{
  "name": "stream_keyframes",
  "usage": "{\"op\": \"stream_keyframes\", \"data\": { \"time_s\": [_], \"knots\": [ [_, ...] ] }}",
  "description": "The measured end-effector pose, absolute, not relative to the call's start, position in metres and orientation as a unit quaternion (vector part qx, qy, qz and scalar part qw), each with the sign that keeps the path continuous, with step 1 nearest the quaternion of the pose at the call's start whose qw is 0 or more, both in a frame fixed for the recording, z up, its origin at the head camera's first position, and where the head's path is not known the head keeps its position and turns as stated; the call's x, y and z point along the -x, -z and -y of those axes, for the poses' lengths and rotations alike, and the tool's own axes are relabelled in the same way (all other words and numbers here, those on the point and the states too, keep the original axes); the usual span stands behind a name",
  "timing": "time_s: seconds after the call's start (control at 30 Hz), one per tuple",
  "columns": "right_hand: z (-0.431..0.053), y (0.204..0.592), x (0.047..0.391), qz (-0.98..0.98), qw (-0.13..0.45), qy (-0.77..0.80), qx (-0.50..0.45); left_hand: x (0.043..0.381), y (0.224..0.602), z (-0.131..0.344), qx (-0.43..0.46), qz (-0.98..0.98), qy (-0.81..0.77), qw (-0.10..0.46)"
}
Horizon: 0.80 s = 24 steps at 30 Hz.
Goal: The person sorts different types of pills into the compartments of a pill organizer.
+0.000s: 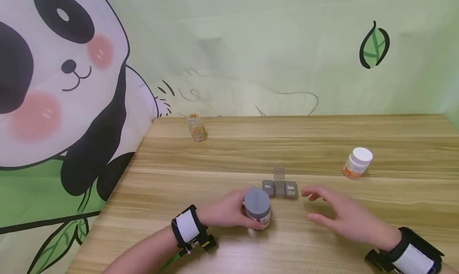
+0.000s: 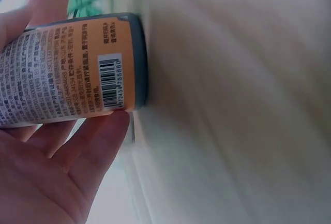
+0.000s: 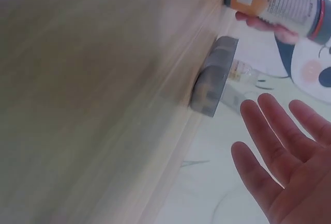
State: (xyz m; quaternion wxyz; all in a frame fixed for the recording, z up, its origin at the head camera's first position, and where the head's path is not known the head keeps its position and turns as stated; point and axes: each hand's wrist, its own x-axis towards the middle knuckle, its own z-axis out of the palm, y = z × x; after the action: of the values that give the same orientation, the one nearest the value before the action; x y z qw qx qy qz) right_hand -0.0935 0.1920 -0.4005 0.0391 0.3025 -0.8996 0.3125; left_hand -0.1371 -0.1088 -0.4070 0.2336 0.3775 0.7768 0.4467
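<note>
My left hand [image 1: 229, 211] grips a grey-capped pill bottle [image 1: 257, 205] around its side, thumb on the near side. In the left wrist view the bottle [image 2: 77, 69] shows an orange and white label with a barcode. Just behind it lies a grey pill organizer [image 1: 279, 188] with three compartments; the middle lid [image 1: 279, 173] stands flipped back. To the right, my right hand [image 1: 349, 216] hovers with fingers parted and nothing in them. In the right wrist view that hand [image 3: 289, 167] is near the organizer [image 3: 213, 79], apart from it.
A white bottle with an orange-banded label [image 1: 357, 163] stands at the right. Far back on the left of the wooden table [image 1: 305, 146] is a clear bottle [image 1: 197, 128] with small contents. A pale green backdrop with a printed panda [image 1: 71, 86] hangs behind.
</note>
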Motion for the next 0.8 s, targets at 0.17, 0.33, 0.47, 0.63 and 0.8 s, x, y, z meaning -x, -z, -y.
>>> {"op": "stream_keyframes", "data": {
  "time_s": [0.17,0.33,0.47,0.63,0.8],
  "knots": [
    [-0.181,0.395,0.087,0.897,0.071,-0.298,-0.319,0.132,0.408,0.08,-0.415,-0.764,-0.438,0.227],
    [-0.168,0.392,0.082,0.895,0.124,-0.275,-0.33,0.128,0.409,0.056,-0.448,-0.767,-0.414,0.202],
    [-0.16,0.392,0.079,0.894,0.169,-0.259,-0.325,0.125,0.411,0.043,-0.466,-0.774,-0.388,0.18],
    [-0.155,0.391,0.078,0.895,0.2,-0.241,-0.319,0.123,0.411,0.035,-0.479,-0.781,-0.366,0.163],
    [-0.154,0.393,0.08,0.88,0.214,-0.254,-0.34,0.125,0.408,0.034,-0.497,-0.762,-0.372,0.183]
  ]
}}
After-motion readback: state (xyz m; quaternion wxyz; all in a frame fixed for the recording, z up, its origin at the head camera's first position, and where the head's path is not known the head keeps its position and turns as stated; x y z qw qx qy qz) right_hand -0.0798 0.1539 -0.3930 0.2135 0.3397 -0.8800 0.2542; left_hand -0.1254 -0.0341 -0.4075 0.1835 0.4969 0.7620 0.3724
